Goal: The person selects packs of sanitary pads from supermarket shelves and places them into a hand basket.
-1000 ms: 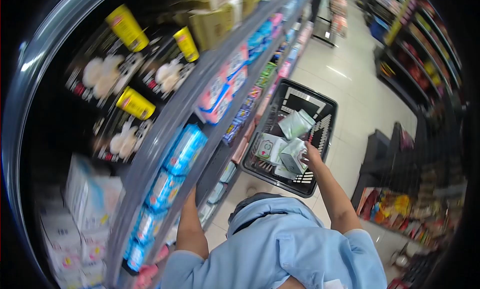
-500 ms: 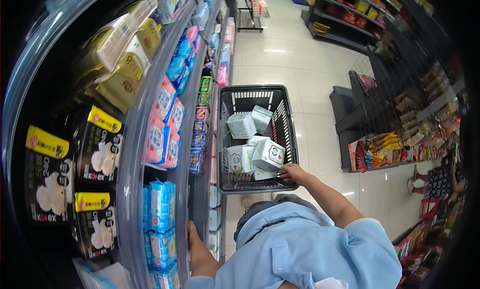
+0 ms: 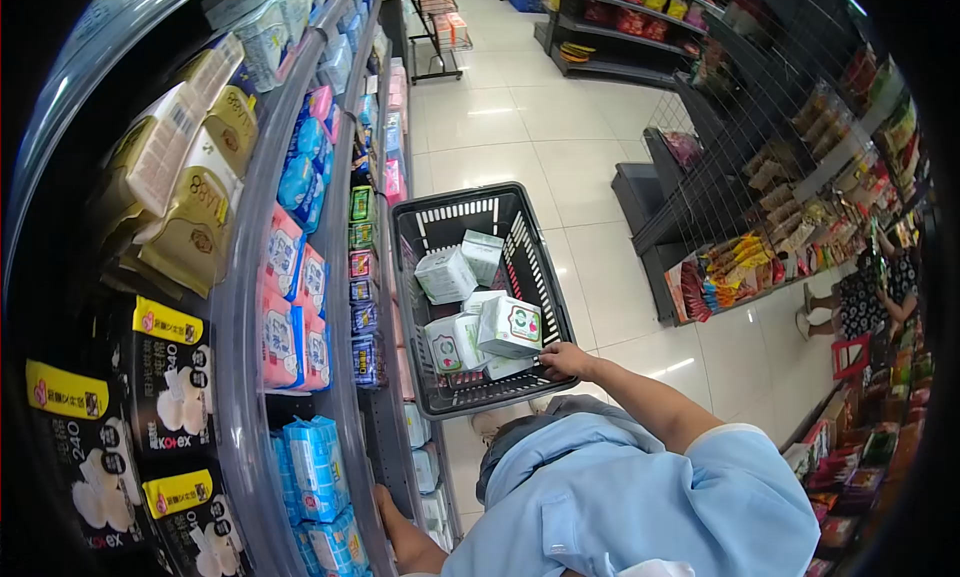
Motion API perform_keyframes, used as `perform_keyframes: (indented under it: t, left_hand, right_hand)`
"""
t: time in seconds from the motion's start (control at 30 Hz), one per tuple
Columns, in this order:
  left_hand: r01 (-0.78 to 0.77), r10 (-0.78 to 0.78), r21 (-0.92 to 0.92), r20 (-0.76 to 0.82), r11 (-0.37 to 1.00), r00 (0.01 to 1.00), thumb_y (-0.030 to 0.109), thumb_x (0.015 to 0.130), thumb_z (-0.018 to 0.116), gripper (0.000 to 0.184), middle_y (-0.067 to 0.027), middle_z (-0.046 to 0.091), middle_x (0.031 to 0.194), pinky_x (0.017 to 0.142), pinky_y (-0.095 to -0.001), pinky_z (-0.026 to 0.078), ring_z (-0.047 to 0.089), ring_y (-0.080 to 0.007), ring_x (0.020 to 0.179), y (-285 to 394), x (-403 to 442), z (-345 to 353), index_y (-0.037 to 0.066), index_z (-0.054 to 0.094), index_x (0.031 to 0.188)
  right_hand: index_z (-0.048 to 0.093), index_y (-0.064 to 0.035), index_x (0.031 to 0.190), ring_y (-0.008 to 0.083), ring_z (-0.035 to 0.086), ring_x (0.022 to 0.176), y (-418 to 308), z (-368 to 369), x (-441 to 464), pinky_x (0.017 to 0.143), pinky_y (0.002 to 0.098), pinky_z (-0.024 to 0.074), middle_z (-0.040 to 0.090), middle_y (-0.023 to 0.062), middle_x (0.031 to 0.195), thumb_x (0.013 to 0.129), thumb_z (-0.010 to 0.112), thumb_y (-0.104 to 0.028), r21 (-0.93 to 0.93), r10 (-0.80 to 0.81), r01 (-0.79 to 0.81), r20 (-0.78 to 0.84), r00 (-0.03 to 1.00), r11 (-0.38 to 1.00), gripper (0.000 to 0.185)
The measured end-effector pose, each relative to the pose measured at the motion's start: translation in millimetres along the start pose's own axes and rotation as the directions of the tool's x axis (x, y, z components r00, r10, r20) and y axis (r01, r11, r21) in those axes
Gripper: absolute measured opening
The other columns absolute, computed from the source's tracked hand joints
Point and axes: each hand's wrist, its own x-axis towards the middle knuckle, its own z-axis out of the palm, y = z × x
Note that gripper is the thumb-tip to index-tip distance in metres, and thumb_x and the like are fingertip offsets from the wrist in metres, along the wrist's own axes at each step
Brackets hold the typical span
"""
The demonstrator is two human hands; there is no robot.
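Head view: black shopping basket (image 3: 455, 195) ahead-left, long axis running away; right hand (image 3: 567, 361) nearer, fingers curled on near-right corner. Left hand (image 3: 383, 498): fingers hidden, can't tell.

Most of the left hand (image 3: 384, 499) is concealed by the shelf edge (image 3: 352, 447), its fingers unseen. The underside of the right hand's (image 3: 568, 361) grip is hidden at the black basket's (image 3: 478, 409) rim. Lower white packs (image 3: 510, 366) are partly covered by upper ones, their fine print too small to be read. A bystander (image 3: 862, 302) is partly lost in the dark lens border.
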Motion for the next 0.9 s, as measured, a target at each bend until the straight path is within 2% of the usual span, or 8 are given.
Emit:
perform_keyframes:
  t: [0.33, 0.63, 0.67, 0.77, 0.87, 0.9]
  left_hand:
    - [0.022, -0.022, 0.002, 0.016, 1.000, 1.000, 0.032, 0.073, 0.060, 0.058, -0.0244, 0.047, 0.123, 0.095, -0.0427, 0.037, 0.047, -0.0375, 0.112, 3.5, 6.2, -0.9, -0.004, 0.050, 0.116]
    - [0.049, -0.049, -0.021, 0.034, 0.999, 0.998, 0.032, 0.073, 0.061, 0.058, -0.0241, 0.048, 0.122, 0.094, -0.0427, 0.037, 0.048, -0.0374, 0.111, -1.6, 5.7, -5.2, -0.005, 0.051, 0.116]
    - [0.052, -0.051, -0.025, 0.035, 0.998, 0.998, 0.032, 0.073, 0.061, 0.058, -0.0241, 0.048, 0.122, 0.094, -0.0427, 0.037, 0.048, -0.0373, 0.111, -2.3, 5.6, -5.3, -0.005, 0.051, 0.116]
    - [0.062, -0.061, -0.038, 0.043, 0.997, 0.997, 0.032, 0.073, 0.062, 0.058, -0.0241, 0.049, 0.121, 0.094, -0.0427, 0.038, 0.048, -0.0373, 0.110, -4.6, 4.3, -6.5, -0.005, 0.051, 0.116]
    - [0.076, -0.073, -0.057, 0.062, 0.995, 0.995, 0.032, 0.072, 0.062, 0.058, -0.0240, 0.049, 0.121, 0.093, -0.0427, 0.038, 0.049, -0.0372, 0.110, -6.9, 1.7, -7.9, -0.005, 0.051, 0.115]
    - [0.087, -0.082, -0.065, 0.075, 0.994, 0.994, 0.032, 0.072, 0.062, 0.058, -0.0240, 0.049, 0.121, 0.093, -0.0427, 0.038, 0.049, -0.0372, 0.110, -9.6, 0.8, -8.6, -0.005, 0.051, 0.115]
  right_hand:
    - [0.054, 0.0019, 0.110, 0.0206, 0.063, 0.073, -9.2, -1.6, -5.8, 0.060, 0.0310, 0.0535, 0.060, 0.0128, 0.094, 0.084, 0.053, -0.018, -0.075, 0.027, -0.024, 0.049, 0.998, 0.997, 0.033]
    - [0.054, 0.0012, 0.110, 0.0198, 0.063, 0.073, -9.4, 0.6, -3.1, 0.060, 0.0294, 0.0535, 0.060, 0.0129, 0.095, 0.084, 0.054, -0.020, -0.099, 0.044, -0.041, 0.029, 0.999, 0.994, 0.033]
    - [0.053, -0.0026, 0.112, 0.0157, 0.062, 0.072, -8.4, 0.6, -0.4, 0.061, 0.0283, 0.0534, 0.060, 0.0088, 0.092, 0.086, 0.053, -0.020, -0.111, 0.069, -0.065, 0.039, 0.997, 0.992, 0.031]
    - [0.053, -0.0023, 0.112, 0.0155, 0.062, 0.073, -9.2, 1.0, 0.0, 0.060, 0.0280, 0.0534, 0.060, 0.0087, 0.093, 0.086, 0.054, -0.020, -0.124, 0.064, -0.058, 0.040, 0.997, 0.991, 0.031]
    - [0.054, 0.0018, 0.109, 0.0193, 0.063, 0.071, -2.5, 1.8, 3.9, 0.058, 0.0291, 0.0539, 0.061, 0.0130, 0.091, 0.084, 0.053, -0.018, -0.104, 0.026, -0.025, 0.016, 1.000, 0.994, 0.032]
    - [0.054, 0.0006, 0.109, 0.0178, 0.063, 0.071, -0.5, 1.7, 5.6, 0.058, 0.0286, 0.0536, 0.061, 0.0113, 0.091, 0.085, 0.053, -0.018, -0.085, 0.038, -0.036, 0.026, 0.999, 0.996, 0.030]
